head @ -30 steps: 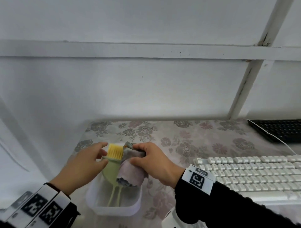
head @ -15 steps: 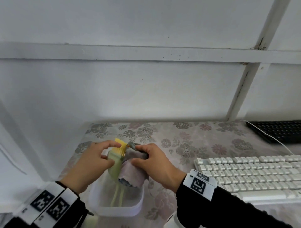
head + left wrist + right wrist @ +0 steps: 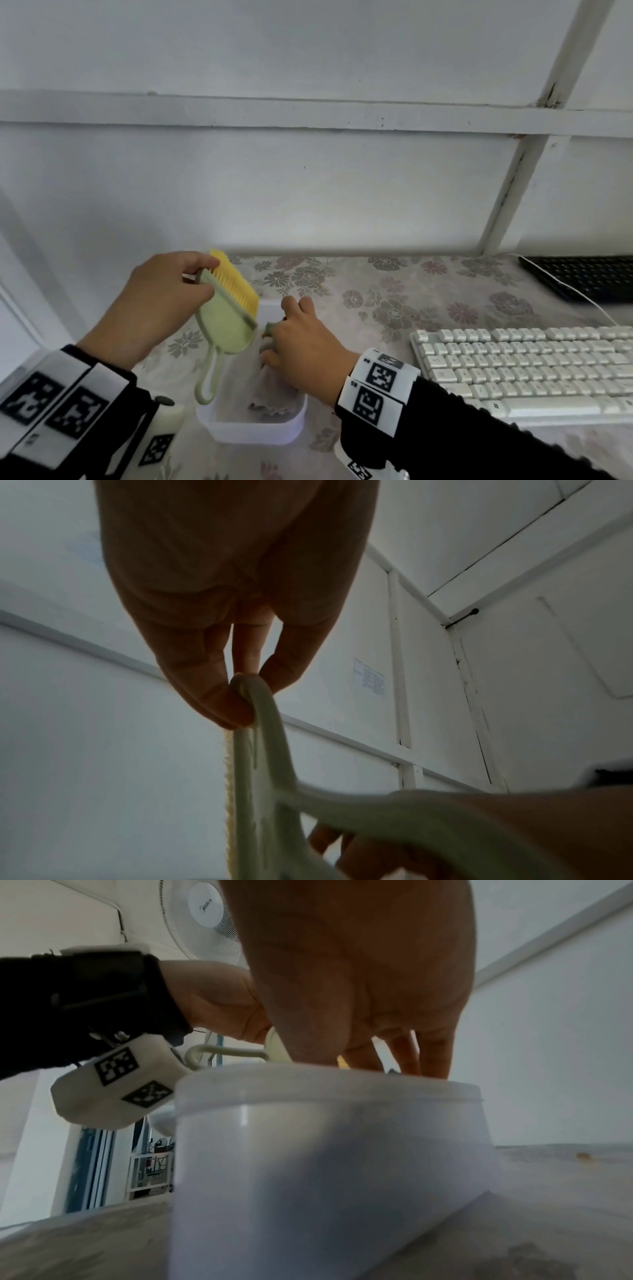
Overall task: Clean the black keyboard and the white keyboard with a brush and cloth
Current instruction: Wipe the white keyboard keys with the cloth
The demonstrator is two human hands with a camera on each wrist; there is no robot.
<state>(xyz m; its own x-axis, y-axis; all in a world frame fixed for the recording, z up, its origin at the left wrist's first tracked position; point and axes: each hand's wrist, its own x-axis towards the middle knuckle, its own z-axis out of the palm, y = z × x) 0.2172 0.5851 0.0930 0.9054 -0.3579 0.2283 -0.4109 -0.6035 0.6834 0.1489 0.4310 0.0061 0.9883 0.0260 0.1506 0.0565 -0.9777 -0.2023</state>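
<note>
Pale green plastic with yellow bristles, the brush is held up above the white tub by the left hand, its fingers pinched on the head's edge. Inside the tub, the cloth is gripped by the right hand, fingers curled on it. On the floral surface, the white keyboard is seen to the right, the black keyboard behind it.

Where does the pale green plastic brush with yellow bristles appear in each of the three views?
Head: left of centre, pale green plastic brush with yellow bristles held by left hand.
Left wrist: lower centre.
Right wrist: only its looped handle, centre-left.
Shared landmark: left hand.
</note>
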